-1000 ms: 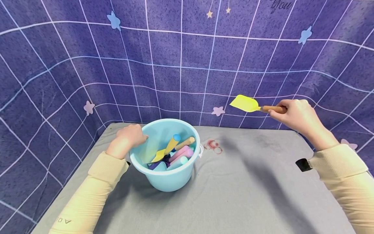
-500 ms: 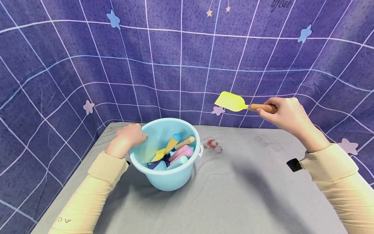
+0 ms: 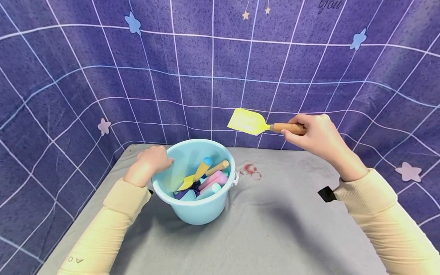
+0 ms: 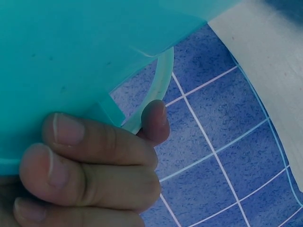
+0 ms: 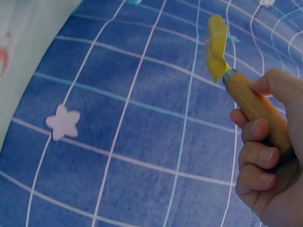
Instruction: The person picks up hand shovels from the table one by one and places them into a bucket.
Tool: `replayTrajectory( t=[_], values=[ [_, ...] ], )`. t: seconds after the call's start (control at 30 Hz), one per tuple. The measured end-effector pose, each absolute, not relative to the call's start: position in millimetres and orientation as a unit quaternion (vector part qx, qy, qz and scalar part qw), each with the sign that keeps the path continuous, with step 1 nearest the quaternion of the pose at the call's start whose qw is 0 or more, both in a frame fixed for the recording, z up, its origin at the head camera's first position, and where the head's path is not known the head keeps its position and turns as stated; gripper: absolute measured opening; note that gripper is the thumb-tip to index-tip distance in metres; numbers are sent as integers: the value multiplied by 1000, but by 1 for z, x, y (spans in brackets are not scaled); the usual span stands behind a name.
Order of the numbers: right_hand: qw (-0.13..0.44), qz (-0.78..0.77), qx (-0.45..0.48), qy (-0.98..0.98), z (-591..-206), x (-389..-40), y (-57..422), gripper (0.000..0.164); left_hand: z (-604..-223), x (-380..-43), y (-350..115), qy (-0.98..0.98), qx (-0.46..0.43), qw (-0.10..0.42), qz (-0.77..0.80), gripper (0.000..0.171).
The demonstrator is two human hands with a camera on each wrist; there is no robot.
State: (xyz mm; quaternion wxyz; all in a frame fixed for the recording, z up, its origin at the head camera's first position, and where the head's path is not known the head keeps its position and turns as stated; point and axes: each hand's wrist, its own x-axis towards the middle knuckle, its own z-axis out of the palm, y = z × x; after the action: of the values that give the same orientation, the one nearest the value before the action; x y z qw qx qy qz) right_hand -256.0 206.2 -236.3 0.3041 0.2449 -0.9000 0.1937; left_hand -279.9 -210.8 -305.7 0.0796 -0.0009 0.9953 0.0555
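Observation:
My right hand (image 3: 314, 131) grips the wooden handle of a small yellow shovel (image 3: 249, 121), held in the air with its flat blade pointing left. In the right wrist view the fingers (image 5: 258, 156) wrap round that handle. A light blue bucket (image 3: 199, 212) stands on the grey cloth, and my left hand (image 3: 152, 159) holds its left rim. Seen from the left wrist, the fingers (image 4: 104, 184) curl at the bucket wall beside its pale carrying handle (image 4: 163, 78). Inside the bucket lie several tools, among them a yellow-handled shovel (image 3: 202, 170), a wooden handle (image 3: 218, 167) and pink handles (image 3: 214, 181).
Grey cloth (image 3: 261, 236) covers the surface under the bucket. Red ring-shaped marks (image 3: 252, 171) show on it to the right of the bucket. A purple-blue grid-patterned curtain (image 3: 192, 57) with stars hangs behind and along the sides.
My right hand has carried the yellow shovel leftward, bringing the blade from far right to above and just right of the bucket. The left hand and the bucket have stayed in place.

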Motion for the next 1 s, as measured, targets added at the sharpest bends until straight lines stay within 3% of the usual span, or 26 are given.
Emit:
replayTrajectory(
  t=[0.63,1.0],
  values=[
    [285,195,358,-868,-252,-245,161,12,-303,-282,-210,995,2,77,61,33],
    [225,193,401,-867,-266,-238,123,15,-306,-282,-212,995,-5,79,64,33]
  ],
)
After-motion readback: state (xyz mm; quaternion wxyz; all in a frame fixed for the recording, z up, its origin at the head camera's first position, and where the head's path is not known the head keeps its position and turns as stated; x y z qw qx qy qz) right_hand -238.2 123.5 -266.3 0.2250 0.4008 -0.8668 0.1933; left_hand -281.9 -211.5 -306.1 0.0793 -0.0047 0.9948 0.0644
